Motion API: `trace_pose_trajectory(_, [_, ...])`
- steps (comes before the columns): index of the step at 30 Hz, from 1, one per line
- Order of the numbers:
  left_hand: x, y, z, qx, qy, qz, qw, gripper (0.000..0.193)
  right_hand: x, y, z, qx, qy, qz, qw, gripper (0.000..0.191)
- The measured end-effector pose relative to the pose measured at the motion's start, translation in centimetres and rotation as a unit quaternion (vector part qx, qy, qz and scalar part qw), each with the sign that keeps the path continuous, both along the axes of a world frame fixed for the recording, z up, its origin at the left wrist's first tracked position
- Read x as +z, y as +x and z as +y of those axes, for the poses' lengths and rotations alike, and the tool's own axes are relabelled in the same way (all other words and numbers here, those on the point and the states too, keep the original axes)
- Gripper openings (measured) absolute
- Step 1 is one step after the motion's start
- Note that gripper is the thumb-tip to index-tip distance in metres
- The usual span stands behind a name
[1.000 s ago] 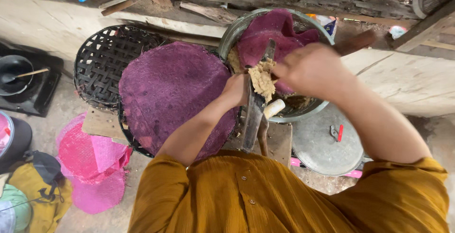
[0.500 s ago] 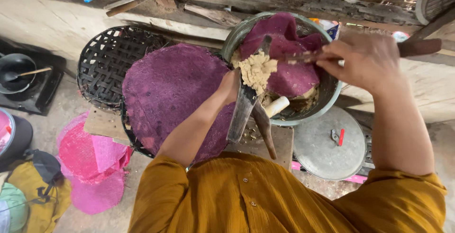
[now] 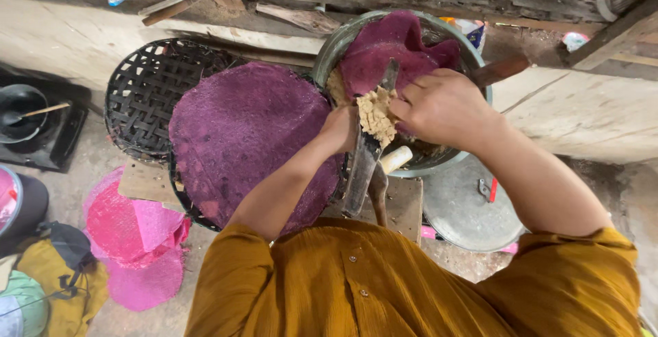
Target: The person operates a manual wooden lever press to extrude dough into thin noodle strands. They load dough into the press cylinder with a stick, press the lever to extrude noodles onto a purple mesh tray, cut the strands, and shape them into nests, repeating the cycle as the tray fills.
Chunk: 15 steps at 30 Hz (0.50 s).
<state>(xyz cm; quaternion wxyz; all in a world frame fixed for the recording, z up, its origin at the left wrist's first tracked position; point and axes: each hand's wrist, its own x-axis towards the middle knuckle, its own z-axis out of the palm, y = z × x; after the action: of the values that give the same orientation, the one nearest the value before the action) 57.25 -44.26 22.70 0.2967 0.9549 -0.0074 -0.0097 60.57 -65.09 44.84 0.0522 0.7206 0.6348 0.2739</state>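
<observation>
My left hand (image 3: 339,130) grips a long dark blade (image 3: 358,172) that slants up toward a metal bowl (image 3: 327,56). A lump of pale crumbly paste (image 3: 375,114) sits on the blade near the bowl's rim. My right hand (image 3: 439,107) is closed on a thin metal tool (image 3: 391,76); its wooden handle (image 3: 504,69) sticks out to the right and its tip rests at the paste. A crumpled purple sheet (image 3: 394,45) lies inside the bowl. A large round purple sheet (image 3: 240,131) covers a black woven tray just left of my hands.
A second black woven tray (image 3: 140,90) leans behind the purple sheet. A round metal lid (image 3: 466,207) lies on the floor at the right, beside a wooden board (image 3: 406,203). Pink mesh (image 3: 130,234) and a dark pan (image 3: 20,114) sit at the left.
My right hand, which had swung out to the right with the tool, has come back left onto the paste. My left hand and the blade stayed almost still.
</observation>
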Motion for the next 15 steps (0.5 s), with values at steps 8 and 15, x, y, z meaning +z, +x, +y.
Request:
trace_pose_trajectory(8, [-0.5,0.4,4.0,0.046,-0.069,-0.073,0.994,0.037,7.1,0.3,-6.0,-0.108,0.069,0.068,0.989,0.019])
trace_pose_trajectory(15, [0.4,0.3,1.8,0.03,-0.029,-0.114,0.993,0.035,4.8,0.5,-5.3,-0.1,0.069,-0.033,0.992,0.019])
